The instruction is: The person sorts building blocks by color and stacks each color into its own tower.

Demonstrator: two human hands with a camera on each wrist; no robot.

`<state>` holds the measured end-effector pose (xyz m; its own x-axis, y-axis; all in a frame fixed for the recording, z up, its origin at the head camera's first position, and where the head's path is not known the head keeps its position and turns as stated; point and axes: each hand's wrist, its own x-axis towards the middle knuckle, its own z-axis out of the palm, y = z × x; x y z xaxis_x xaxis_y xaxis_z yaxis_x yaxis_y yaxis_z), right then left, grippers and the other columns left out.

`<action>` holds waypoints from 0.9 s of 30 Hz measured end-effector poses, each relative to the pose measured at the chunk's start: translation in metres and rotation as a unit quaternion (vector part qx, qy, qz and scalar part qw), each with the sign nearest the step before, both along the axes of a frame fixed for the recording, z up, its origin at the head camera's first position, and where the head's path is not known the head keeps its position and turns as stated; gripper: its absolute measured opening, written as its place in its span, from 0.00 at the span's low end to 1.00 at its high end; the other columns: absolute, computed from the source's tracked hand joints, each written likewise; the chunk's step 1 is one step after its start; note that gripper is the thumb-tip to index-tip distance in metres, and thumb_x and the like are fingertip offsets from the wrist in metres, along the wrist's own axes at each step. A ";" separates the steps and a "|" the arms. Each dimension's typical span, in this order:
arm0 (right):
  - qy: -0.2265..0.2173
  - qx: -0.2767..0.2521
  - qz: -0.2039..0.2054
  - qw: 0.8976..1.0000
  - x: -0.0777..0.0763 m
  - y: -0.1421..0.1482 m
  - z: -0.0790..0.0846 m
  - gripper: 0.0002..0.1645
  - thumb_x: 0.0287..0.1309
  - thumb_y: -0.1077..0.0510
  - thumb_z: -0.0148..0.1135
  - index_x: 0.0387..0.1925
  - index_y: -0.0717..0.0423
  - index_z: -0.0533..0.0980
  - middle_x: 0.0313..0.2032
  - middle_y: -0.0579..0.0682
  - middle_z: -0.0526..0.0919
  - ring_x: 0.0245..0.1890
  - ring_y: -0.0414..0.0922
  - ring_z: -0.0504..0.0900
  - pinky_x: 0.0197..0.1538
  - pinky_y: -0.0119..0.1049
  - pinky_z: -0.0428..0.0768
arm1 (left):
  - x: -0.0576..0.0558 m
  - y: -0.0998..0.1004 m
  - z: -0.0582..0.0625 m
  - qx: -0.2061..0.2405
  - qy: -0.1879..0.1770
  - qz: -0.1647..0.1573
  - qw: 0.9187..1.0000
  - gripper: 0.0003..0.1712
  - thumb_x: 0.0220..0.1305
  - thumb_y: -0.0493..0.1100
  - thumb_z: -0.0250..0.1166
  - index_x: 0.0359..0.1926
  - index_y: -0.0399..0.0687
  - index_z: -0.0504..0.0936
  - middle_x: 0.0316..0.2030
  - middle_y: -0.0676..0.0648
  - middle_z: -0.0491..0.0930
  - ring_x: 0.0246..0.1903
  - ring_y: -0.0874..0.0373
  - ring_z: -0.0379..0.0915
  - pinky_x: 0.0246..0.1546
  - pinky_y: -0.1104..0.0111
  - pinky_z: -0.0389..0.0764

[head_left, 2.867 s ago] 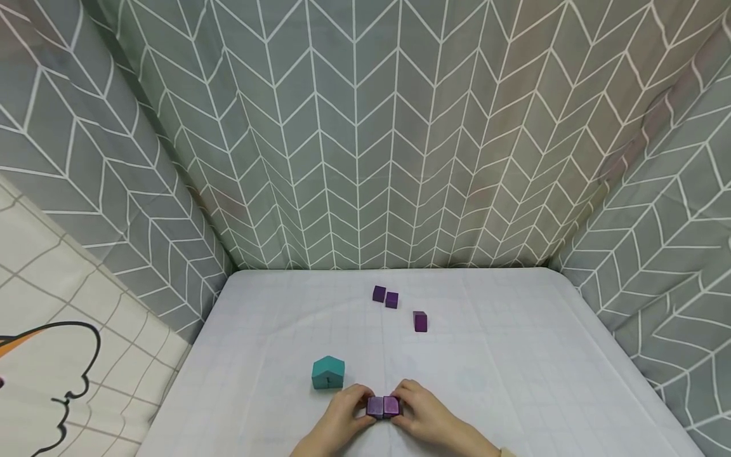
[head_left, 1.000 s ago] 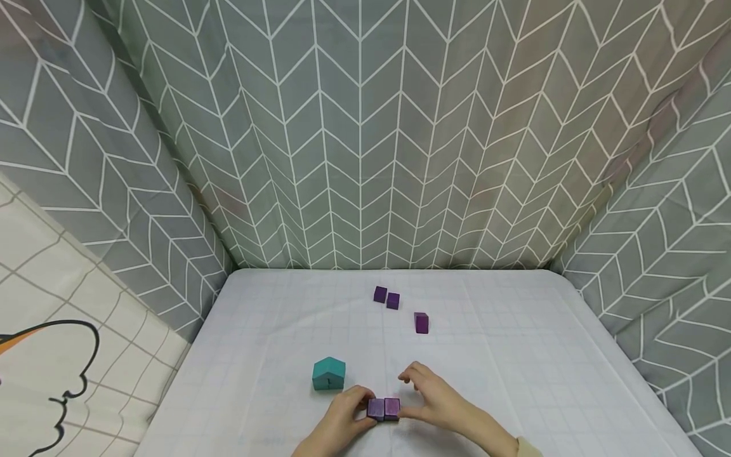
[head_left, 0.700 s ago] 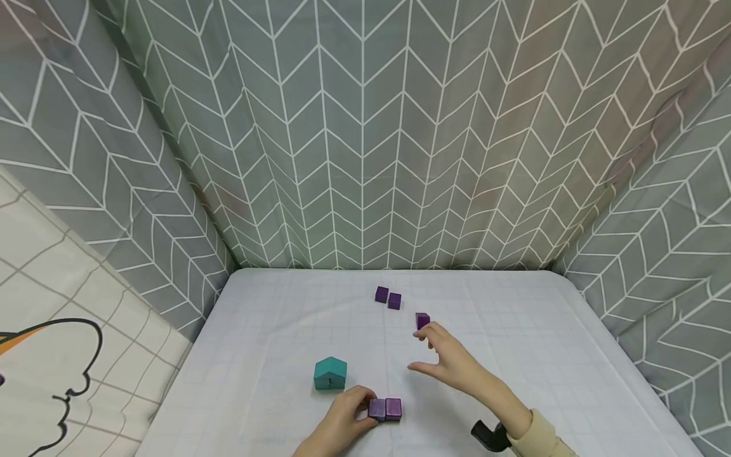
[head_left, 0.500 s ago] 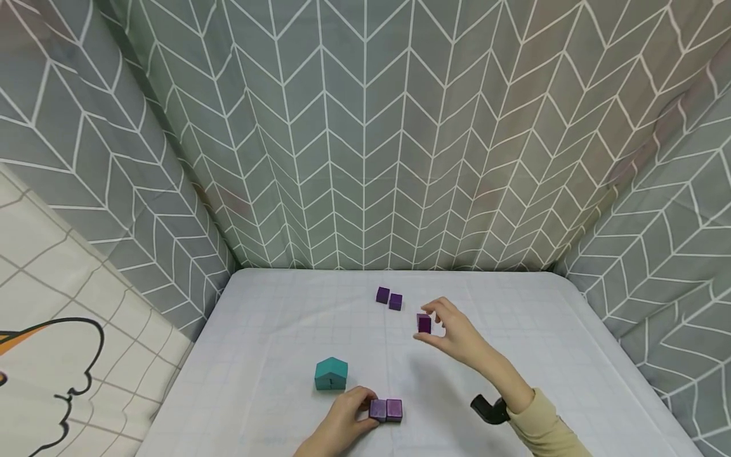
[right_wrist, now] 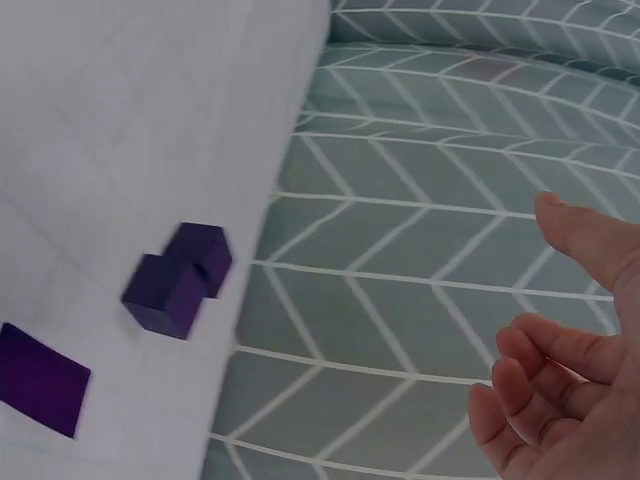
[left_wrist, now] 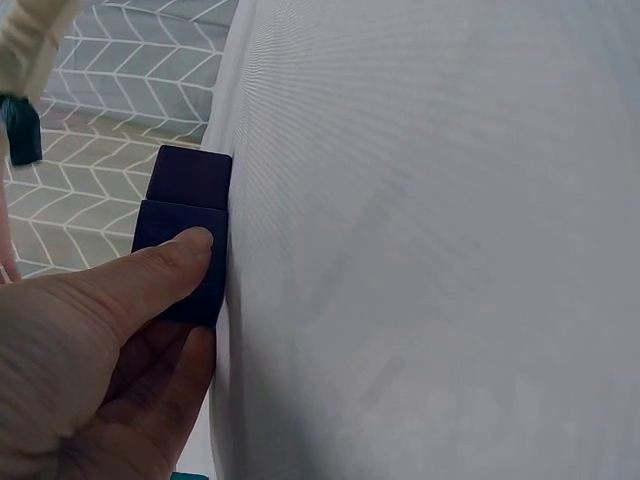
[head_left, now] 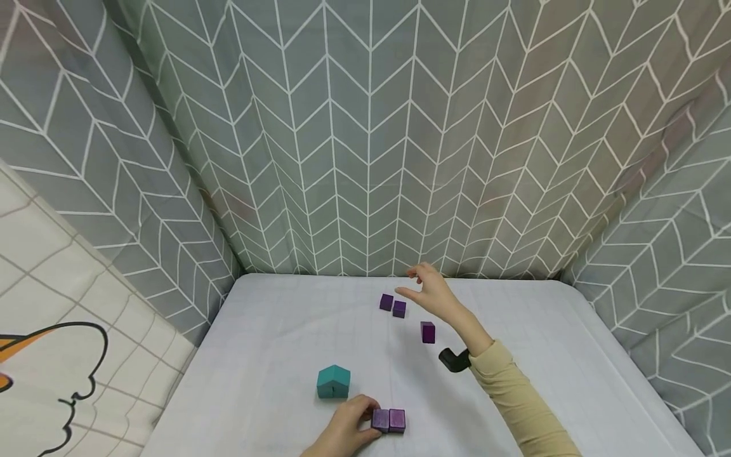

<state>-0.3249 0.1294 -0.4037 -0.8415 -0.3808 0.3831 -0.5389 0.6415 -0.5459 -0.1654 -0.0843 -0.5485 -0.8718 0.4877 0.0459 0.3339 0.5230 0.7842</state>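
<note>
Near the front of the table, my left hand pinches the left one of two purple blocks between thumb and fingers. The right block of the pair stands flush against it; in the left wrist view this second block shows beyond the thumb. My right hand is raised by the far edge, thumb and fingers spread apart, holding nothing. Closest to it are two small purple cubes, set corner to corner, also visible as cubes in the right wrist view.
A longer purple block stands below the right forearm's line, to the right of the small cubes. A teal house-shaped block sits just beyond the left hand. Patterned curtains enclose the white table.
My right hand has let go of the right block of the front pair. It has moved away past the lone purple block towards the far cubes. My left hand keeps its hold.
</note>
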 end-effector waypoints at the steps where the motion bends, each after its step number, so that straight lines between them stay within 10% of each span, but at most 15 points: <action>1: -0.004 0.006 -0.002 1.000 -0.005 -0.004 -0.005 0.26 0.49 0.49 0.64 0.44 0.64 0.72 0.40 0.56 0.74 0.39 0.52 0.71 0.39 0.40 0.73 | 0.000 0.000 0.000 -0.001 -0.001 0.000 1.000 0.15 0.48 0.43 0.69 0.38 0.50 0.75 0.34 0.61 0.72 0.35 0.72 0.69 0.35 0.77 0.76; 12: -0.012 0.092 -0.039 0.995 -0.043 -0.035 -0.066 0.25 0.45 0.53 0.67 0.40 0.67 0.74 0.37 0.57 0.75 0.41 0.54 0.71 0.45 0.46 0.73 | -0.002 0.001 -0.001 -0.032 -0.014 0.009 0.999 0.16 0.46 0.43 0.70 0.37 0.49 0.75 0.31 0.62 0.71 0.30 0.72 0.66 0.31 0.76 0.74; 27: -0.018 0.152 -0.146 0.977 -0.057 -0.044 -0.118 0.24 0.43 0.48 0.68 0.38 0.61 0.77 0.36 0.55 0.77 0.38 0.53 0.68 0.37 0.46 0.66 | -0.002 0.001 -0.002 -0.025 0.028 -0.009 0.999 0.17 0.46 0.42 0.70 0.37 0.46 0.75 0.31 0.61 0.72 0.30 0.73 0.66 0.31 0.78 0.74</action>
